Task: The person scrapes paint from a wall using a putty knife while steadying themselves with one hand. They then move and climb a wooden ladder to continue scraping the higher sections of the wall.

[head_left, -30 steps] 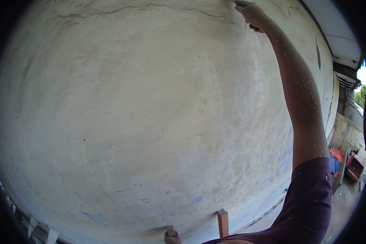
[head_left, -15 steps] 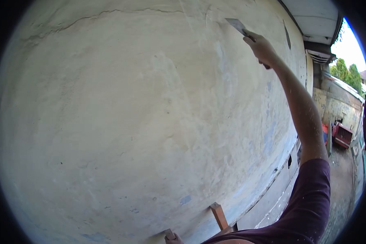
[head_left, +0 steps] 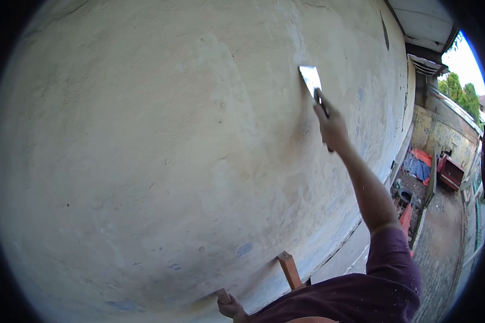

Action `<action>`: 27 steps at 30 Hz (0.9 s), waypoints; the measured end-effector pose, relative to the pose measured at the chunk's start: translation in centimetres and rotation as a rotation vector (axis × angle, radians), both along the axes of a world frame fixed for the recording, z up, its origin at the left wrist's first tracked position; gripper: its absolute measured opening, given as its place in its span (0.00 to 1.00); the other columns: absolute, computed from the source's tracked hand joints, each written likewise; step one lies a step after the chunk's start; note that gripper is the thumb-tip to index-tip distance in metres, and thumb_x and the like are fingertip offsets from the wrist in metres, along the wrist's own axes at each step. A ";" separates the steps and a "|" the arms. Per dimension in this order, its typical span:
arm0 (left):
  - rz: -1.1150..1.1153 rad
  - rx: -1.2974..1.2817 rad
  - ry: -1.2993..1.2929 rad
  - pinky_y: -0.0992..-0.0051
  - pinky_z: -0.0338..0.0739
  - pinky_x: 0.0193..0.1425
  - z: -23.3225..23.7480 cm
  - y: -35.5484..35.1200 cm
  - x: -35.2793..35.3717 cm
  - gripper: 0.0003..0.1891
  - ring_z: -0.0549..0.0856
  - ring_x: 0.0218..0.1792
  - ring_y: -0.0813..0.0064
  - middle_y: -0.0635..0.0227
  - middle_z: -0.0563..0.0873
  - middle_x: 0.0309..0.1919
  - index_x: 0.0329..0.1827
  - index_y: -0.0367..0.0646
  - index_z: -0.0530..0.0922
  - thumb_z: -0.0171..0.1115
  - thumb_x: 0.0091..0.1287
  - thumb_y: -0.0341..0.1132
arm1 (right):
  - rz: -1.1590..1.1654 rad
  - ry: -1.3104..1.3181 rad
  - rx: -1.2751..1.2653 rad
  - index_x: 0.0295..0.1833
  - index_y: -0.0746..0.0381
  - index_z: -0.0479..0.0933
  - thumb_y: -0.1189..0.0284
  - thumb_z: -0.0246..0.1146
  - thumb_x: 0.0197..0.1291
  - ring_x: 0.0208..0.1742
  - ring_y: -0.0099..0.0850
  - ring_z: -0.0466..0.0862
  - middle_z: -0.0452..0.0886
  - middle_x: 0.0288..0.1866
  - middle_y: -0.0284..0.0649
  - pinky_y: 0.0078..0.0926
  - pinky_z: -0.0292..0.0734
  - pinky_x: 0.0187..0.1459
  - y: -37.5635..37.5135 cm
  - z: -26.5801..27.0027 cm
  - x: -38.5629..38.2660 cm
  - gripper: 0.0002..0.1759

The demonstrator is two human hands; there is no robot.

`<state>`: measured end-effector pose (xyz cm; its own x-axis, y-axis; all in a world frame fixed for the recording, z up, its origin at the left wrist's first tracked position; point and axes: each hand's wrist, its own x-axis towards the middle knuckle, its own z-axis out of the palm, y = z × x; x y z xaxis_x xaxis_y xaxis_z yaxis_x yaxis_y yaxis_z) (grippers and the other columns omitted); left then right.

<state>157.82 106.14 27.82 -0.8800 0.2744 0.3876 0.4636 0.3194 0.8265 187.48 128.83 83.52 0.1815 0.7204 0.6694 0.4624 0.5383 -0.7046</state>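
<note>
My right hand [head_left: 333,126] is closed around the dark handle of a putty knife [head_left: 310,79]. Its wide metal blade shines brightly and lies at or very near the worn, cream-painted wall [head_left: 172,134]. Whether the whole edge touches cannot be made out. Low in the view, my left hand [head_left: 233,309] is wrapped round the top of a wooden post [head_left: 223,295] close to the wall. A second wooden post [head_left: 289,270] stands to the right of it; what joins them below is hidden by my body.
Bluish patches and fine cracks mark the wall. An eave [head_left: 423,21] overhangs at upper right. Far down on the right are a tyre [head_left: 404,196], a red crate-like box [head_left: 450,172], blue and orange sheeting [head_left: 418,164] and a paved path [head_left: 441,242].
My right hand has brought the putty knife down the wall and slightly left, bending the arm closer. The view has shifted a little, showing more of my left hand and the ground at right.
</note>
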 end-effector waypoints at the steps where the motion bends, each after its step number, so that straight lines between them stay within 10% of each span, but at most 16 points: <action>1: -0.025 0.032 -0.062 0.59 0.78 0.41 0.1 0.1 0.0 0.16 0.85 0.33 0.49 0.50 0.85 0.31 0.38 0.33 0.78 0.69 0.49 0.32 | -0.032 0.009 0.183 0.71 0.49 0.66 0.61 0.55 0.68 0.12 0.23 0.67 0.81 0.29 0.41 0.26 0.68 0.15 2.7 5.1 0.3 0.26; 5: -0.079 0.078 -0.130 0.58 0.76 0.42 1.8 0.1 0.2 0.16 0.84 0.35 0.50 0.50 0.85 0.32 0.39 0.32 0.78 0.69 0.51 0.33 | -0.087 -0.003 0.107 0.72 0.47 0.64 0.53 0.49 0.70 0.10 0.23 0.63 0.67 0.16 0.31 0.26 0.61 0.11 1.1 19.8 2.1 0.27; 9: -0.109 0.089 -0.108 0.58 0.76 0.43 2.0 1.6 -0.9 0.16 0.84 0.35 0.50 0.50 0.85 0.33 0.40 0.32 0.78 0.69 0.51 0.33 | -0.065 -0.127 0.201 0.69 0.51 0.67 0.59 0.54 0.67 0.10 0.24 0.65 0.78 0.24 0.38 0.27 0.67 0.14 6.5 9.6 7.9 0.25; 11: -0.121 0.124 -0.139 0.58 0.76 0.43 1.6 3.7 0.5 0.16 0.84 0.35 0.50 0.50 0.85 0.33 0.40 0.32 0.78 0.69 0.51 0.33 | -0.126 -0.239 0.315 0.69 0.55 0.67 0.67 0.57 0.66 0.53 0.33 0.83 0.78 0.59 0.52 0.30 0.76 0.54 7.8 -2.3 9.6 0.26; 12: -0.119 0.145 -0.151 0.58 0.76 0.43 1.6 4.8 1.0 0.16 0.84 0.35 0.50 0.50 0.85 0.33 0.40 0.32 0.78 0.69 0.52 0.33 | -0.079 -0.224 0.162 0.69 0.58 0.67 0.69 0.58 0.66 0.70 0.36 0.69 0.75 0.63 0.51 0.31 0.61 0.68 5.6 -5.6 9.3 0.26; 15: -0.100 0.153 -0.143 0.58 0.76 0.43 1.6 5.6 0.6 0.16 0.84 0.35 0.50 0.50 0.85 0.33 0.40 0.32 0.78 0.69 0.52 0.33 | -0.127 -0.122 0.025 0.68 0.50 0.69 0.64 0.57 0.67 0.47 0.31 0.84 0.80 0.57 0.50 0.31 0.77 0.51 5.3 -0.6 8.8 0.24; 17: -0.077 0.161 -0.142 0.58 0.76 0.44 1.8 6.2 0.4 0.16 0.84 0.35 0.50 0.50 0.85 0.33 0.40 0.32 0.78 0.69 0.52 0.33 | -0.086 -0.086 0.196 0.68 0.49 0.69 0.57 0.53 0.68 0.12 0.25 0.69 0.81 0.31 0.42 0.27 0.69 0.17 7.3 9.9 8.0 0.25; 19: -0.049 0.178 -0.145 0.58 0.76 0.44 2.1 7.3 0.8 0.16 0.84 0.36 0.50 0.50 0.85 0.33 0.40 0.32 0.78 0.69 0.52 0.33 | -0.110 -0.038 0.294 0.69 0.50 0.69 0.56 0.54 0.68 0.09 0.18 0.63 0.61 0.11 0.26 0.23 0.60 0.10 8.4 20.7 7.9 0.26; 21: -0.018 0.202 -0.148 0.58 0.76 0.44 2.6 9.2 0.9 0.16 0.84 0.36 0.50 0.50 0.85 0.34 0.40 0.32 0.78 0.69 0.53 0.33 | -0.099 -0.088 0.234 0.71 0.49 0.65 0.52 0.50 0.69 0.10 0.22 0.63 0.65 0.15 0.31 0.26 0.61 0.11 4.8 24.6 6.9 0.28; 26: -0.018 0.171 -0.156 0.58 0.76 0.44 1.5 8.6 -0.1 0.16 0.84 0.36 0.50 0.50 0.85 0.34 0.40 0.32 0.78 0.68 0.53 0.34 | -0.121 -0.070 0.249 0.67 0.50 0.71 0.59 0.55 0.67 0.08 0.19 0.62 0.63 0.13 0.29 0.23 0.59 0.11 12.9 8.7 14.4 0.24; 27: -0.036 0.161 -0.162 0.58 0.76 0.44 1.3 8.4 0.3 0.16 0.84 0.36 0.50 0.50 0.85 0.34 0.40 0.32 0.78 0.68 0.53 0.34 | -0.137 -0.058 0.031 0.68 0.52 0.70 0.63 0.56 0.67 0.21 0.22 0.77 0.78 0.23 0.36 0.23 0.73 0.22 10.7 2.8 14.7 0.24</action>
<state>158.08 114.56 29.10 -0.9250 0.2527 0.2837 0.3296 0.1627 0.9300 202.16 139.49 86.37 0.2369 0.6703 0.7032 0.5722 0.4887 -0.6586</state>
